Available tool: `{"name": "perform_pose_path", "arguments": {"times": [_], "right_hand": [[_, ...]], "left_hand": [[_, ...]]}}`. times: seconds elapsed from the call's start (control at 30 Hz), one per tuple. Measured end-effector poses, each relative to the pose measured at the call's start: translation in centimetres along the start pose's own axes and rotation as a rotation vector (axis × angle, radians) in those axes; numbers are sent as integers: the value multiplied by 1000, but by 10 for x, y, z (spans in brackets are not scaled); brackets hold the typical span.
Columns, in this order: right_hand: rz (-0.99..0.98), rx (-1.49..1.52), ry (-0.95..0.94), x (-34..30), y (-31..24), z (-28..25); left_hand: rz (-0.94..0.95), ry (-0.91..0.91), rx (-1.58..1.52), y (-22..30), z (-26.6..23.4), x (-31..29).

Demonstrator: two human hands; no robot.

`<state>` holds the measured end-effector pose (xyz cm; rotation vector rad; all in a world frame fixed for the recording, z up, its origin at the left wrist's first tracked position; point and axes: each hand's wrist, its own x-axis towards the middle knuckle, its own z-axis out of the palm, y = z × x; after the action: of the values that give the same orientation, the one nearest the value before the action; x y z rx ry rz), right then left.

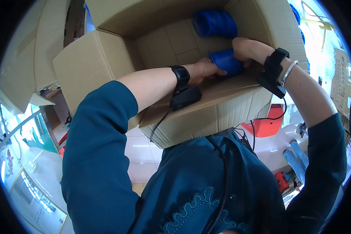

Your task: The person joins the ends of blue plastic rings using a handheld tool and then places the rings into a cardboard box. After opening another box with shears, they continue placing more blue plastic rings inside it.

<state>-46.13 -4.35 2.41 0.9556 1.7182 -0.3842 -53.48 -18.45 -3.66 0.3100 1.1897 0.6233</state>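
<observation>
Both my arms reach into a large open cardboard box (191, 121). Inside it, my left hand (207, 70) is closed on the left end of a blue cylindrical stack (226, 61), with the thumb along its near side. At the other end of that stack, my right hand (242, 50) grips with curled fingers, partly hidden behind the wrist. The stack looks like nested blue plastic cups or rings; its exact kind is unclear. Farther in, a second blue stack (215, 24) lies on its side against the back of the box, its round open end facing left.
Box flaps (85, 58) stand folded out on the left. A red plastic stool (267, 123) is on the tiled floor to the right of my body. Another person's legs (296, 158) show at the right. More cardboard (342, 80) leans at the far right. Cables hang from my wrist straps.
</observation>
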Motion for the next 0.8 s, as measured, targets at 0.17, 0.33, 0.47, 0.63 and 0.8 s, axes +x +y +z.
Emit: {"name": "perform_pose_path", "arguments": {"times": [0.17,0.33,0.47,0.63,0.8], "right_hand": [[-107,160,64,7,19,3],[-136,435,-153,12,28,9],[-206,731,-214,-16,22,10],[-333,668,-128,-44,29,6],[-601,609,152,-105,28,5]], "left_hand": [[14,-10,-28,-5,0,3],[11,-48,-60,-6,0,1],[-14,-56,-95,-1,-2,-14],[-22,-26,-153,21,-2,-52],[43,-5,-115,41,-9,-116]]}}
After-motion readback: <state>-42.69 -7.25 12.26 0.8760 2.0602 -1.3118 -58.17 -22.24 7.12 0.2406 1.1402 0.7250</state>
